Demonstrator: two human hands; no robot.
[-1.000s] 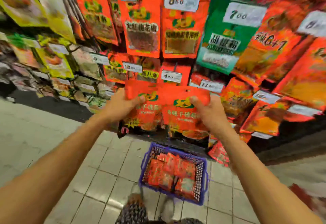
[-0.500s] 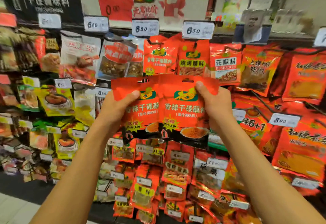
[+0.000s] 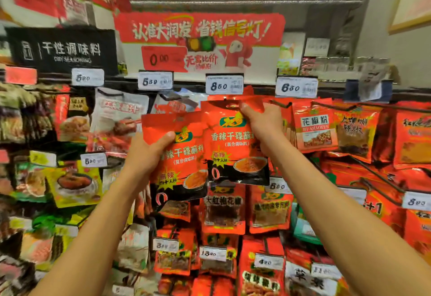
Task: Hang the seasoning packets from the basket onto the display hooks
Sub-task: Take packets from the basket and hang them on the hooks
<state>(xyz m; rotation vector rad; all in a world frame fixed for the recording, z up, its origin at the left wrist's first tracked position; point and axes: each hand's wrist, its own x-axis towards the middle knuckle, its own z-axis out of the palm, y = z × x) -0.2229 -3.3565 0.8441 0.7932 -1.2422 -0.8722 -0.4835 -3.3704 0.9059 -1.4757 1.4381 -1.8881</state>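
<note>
My right hand (image 3: 264,124) pinches the top corner of a red seasoning packet (image 3: 233,146) and holds it up just under the 8.80 price tag (image 3: 224,84); the packet's hang hole sits level with the top-row hook, which is hidden behind it. My left hand (image 3: 149,153) grips a second, matching red seasoning packet (image 3: 179,169) lower and to the left, its thumb across the front. The two packets overlap at their inner edges. The basket is out of view.
Rows of hanging seasoning packets fill the rack on all sides, with white price tags (image 3: 296,86) on the hook ends. A red promotional sign (image 3: 200,39) and a black "dry seasoning" sign (image 3: 63,50) sit above the top rail.
My view has tilted up from the floor basket to the top row. Both hands rose with the packets; the right one has lifted its packet higher, up to the 8.80 hook.
</note>
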